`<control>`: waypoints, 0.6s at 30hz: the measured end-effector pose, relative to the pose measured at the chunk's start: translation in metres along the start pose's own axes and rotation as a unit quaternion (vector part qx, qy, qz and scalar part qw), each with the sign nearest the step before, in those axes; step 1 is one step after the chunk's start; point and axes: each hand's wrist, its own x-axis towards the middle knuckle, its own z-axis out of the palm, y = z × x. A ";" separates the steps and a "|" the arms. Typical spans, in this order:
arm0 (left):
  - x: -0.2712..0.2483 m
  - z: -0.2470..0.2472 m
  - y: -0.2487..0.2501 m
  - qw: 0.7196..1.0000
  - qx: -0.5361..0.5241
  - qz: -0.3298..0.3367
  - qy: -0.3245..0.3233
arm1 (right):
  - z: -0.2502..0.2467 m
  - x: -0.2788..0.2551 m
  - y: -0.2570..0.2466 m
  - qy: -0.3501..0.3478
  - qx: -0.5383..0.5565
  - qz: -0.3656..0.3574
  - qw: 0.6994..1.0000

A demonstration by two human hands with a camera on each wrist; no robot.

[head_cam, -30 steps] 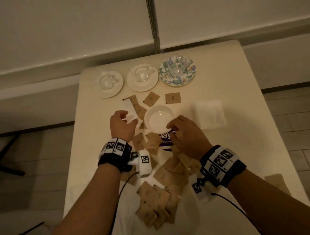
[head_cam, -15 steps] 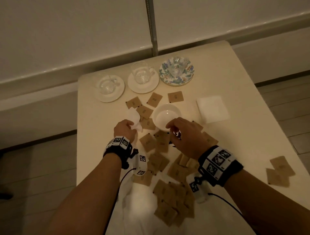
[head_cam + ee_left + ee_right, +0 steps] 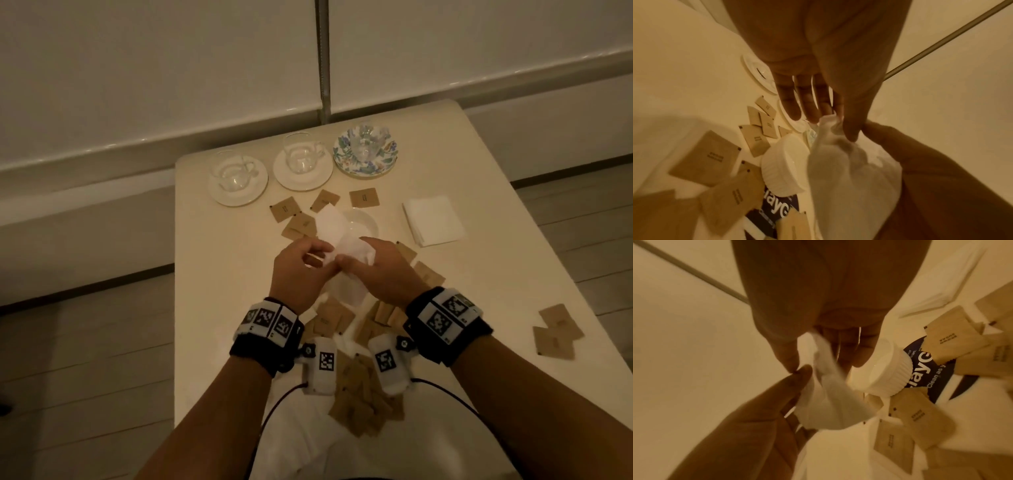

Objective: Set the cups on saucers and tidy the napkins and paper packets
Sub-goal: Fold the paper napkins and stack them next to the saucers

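- Bare cream tabletop [image 3: 219,308] lies open at the left edge.
- Scattered brown paper packets [image 3: 363,404] and a white ribbed bowl [image 3: 366,222] crowd the middle.

A crumpled white napkin [image 3: 337,240] is pinched between two hands above scattered brown paper packets [image 3: 363,397]. Three clear glass cups [image 3: 301,156] stand upright on saucers [image 3: 236,200] along the far edge; folded napkins [image 3: 433,219] lie stacked at right.
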 end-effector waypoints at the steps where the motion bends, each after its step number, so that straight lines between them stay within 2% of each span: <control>1: -0.003 0.001 0.003 1.000 -0.018 -0.001 -0.007 | -0.003 -0.005 0.000 0.017 0.027 0.000 0.999; 4: -0.011 0.006 0.010 0.999 -0.028 0.008 -0.019 | -0.013 -0.021 0.003 0.050 0.097 0.012 0.994; 8: -0.017 0.013 0.020 0.999 -0.044 0.004 -0.009 | -0.024 -0.039 0.008 0.072 0.114 0.022 0.991; 13: -0.025 0.021 0.048 0.993 -0.109 -0.011 -0.035 | -0.050 -0.050 0.014 0.021 0.095 0.084 0.992; 18: -0.030 0.028 0.072 0.984 -0.156 -0.015 -0.082 | -0.085 -0.047 0.009 0.019 0.152 0.060 0.986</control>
